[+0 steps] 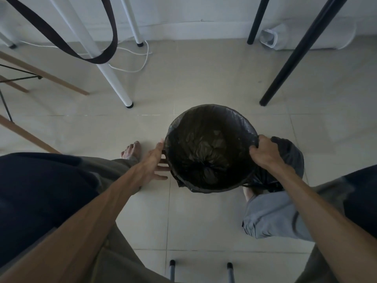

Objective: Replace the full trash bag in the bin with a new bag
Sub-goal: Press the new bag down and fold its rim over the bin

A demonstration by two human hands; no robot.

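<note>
Right hand (pixel 263 153) fingers clamped on bag (pixel 206 152) edge at bin (pixel 204 188) rim. Left hand (pixel 156 164) fingers straight, apart, against bin's side. Tied bag (pixel 289 160) just beside, on floor (pixel 193 217).

In the middle of the frame, a round bin (pixel 211 148) is lined with a black bag (pixel 204 144). Its right edge is pinched by the right hand (pixel 264 153). Its left side is touched by the flat left hand (pixel 155 163).

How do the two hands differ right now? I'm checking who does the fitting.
The right hand has curled fingers pinching the black bag at the bin's right rim; the left hand has straight, spread fingers against the bin's left side, gripping nothing. The right hand sits at rim height, the left hand slightly lower down the side. Both are bare and at the same bin.
</note>
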